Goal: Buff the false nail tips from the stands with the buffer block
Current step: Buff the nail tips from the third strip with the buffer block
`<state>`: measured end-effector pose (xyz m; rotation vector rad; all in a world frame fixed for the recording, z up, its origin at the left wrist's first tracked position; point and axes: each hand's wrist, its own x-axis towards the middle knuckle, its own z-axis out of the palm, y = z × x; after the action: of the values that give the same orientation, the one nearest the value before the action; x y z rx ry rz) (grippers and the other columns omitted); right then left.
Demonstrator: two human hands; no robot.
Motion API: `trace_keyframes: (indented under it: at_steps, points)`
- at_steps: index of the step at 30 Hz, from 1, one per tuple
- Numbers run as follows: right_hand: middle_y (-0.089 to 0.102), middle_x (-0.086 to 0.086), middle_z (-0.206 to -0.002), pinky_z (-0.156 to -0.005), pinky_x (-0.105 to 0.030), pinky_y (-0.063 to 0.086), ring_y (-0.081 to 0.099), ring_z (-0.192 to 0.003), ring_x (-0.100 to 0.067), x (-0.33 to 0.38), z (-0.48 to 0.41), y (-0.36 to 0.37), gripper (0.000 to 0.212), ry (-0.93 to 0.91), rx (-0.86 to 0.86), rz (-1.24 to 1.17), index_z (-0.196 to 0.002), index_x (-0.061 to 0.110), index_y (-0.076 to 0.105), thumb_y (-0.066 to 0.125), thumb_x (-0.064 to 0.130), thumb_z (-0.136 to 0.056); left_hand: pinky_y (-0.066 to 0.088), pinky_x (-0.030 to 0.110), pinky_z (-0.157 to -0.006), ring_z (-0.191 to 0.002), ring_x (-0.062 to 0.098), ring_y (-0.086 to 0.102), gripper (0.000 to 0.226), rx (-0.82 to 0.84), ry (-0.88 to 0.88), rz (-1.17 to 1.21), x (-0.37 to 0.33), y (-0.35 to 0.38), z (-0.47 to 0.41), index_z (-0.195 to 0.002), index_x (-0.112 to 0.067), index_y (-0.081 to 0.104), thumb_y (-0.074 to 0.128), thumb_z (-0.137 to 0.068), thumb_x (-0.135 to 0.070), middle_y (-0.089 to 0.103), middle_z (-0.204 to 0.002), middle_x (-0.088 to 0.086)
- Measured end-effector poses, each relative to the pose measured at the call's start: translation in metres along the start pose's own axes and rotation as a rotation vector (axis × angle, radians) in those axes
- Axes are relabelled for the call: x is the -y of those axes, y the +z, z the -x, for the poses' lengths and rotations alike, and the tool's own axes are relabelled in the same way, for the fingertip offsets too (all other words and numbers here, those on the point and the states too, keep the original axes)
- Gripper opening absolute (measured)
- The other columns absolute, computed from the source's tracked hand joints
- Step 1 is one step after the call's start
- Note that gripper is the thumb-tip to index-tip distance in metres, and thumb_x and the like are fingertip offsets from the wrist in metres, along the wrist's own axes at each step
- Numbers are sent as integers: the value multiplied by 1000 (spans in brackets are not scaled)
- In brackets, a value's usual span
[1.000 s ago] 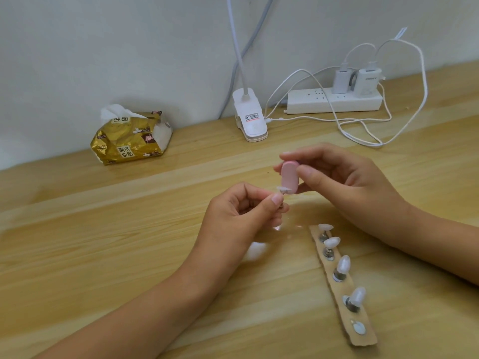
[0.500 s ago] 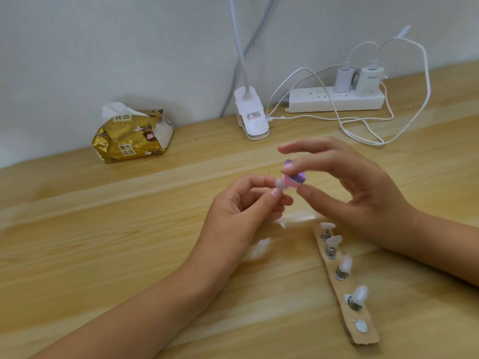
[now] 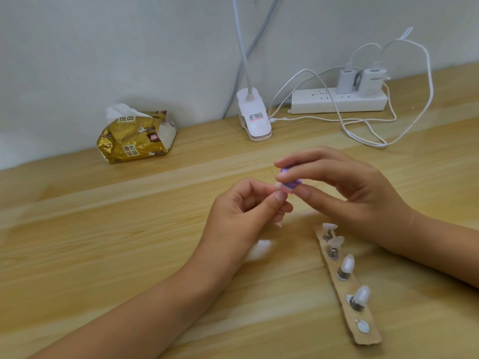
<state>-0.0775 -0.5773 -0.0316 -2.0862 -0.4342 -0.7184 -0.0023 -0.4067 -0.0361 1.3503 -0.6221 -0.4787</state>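
Four false nail tips (image 3: 347, 264) on stands (image 3: 343, 275) along a cardboard strip (image 3: 368, 340), nearest. Left hand (image 3: 241, 211): thumb and forefinger pinching one nail tip (image 3: 278, 186). Right hand (image 3: 357, 193): fingertips clamped on buffer block (image 3: 289, 181), touching that tip. Beyond: tissue pack (image 3: 137, 137), lamp clip (image 3: 255, 117), power strip (image 3: 337, 101), by the wall.

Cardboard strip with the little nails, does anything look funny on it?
Yes: the nearest stand is just a flat disc, nothing on it, unlike the four others. The left hand pinches a nail, probably from there.
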Motion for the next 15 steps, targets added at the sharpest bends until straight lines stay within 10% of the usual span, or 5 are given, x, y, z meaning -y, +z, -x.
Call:
trace_keyframes:
  at_steps: [15]
  points:
    - [62,-10,-116,-99,-33,48,61,-113,-21,1,-1,3,15,-21,27,21,-110,10,68,61,13,-97,48,14,-60,-62,4,62,6,20,20,-28,-2,1,-1,-81,-10,62,66,-84,-13,69,-67,-2]
